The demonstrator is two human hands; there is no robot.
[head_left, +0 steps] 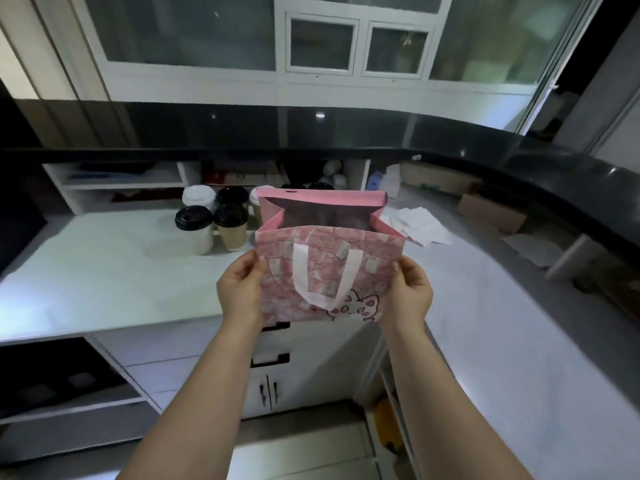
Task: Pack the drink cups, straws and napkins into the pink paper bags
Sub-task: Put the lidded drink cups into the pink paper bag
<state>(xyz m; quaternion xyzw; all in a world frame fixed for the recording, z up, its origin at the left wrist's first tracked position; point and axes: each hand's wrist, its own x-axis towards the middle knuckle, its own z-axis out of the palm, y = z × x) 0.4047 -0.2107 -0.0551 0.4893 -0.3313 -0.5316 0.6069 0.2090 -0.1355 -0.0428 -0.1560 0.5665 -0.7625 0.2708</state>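
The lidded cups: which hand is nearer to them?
Left. The left hand holds the pink bag at its left edge, just before the cups; the right hand holds the right edge, farther off.

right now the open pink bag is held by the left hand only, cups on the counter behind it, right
No, the head view shows both: the left hand grips the pink bag at its left edge, the right hand at its right edge. The bag is open, with the cups on the counter behind it.
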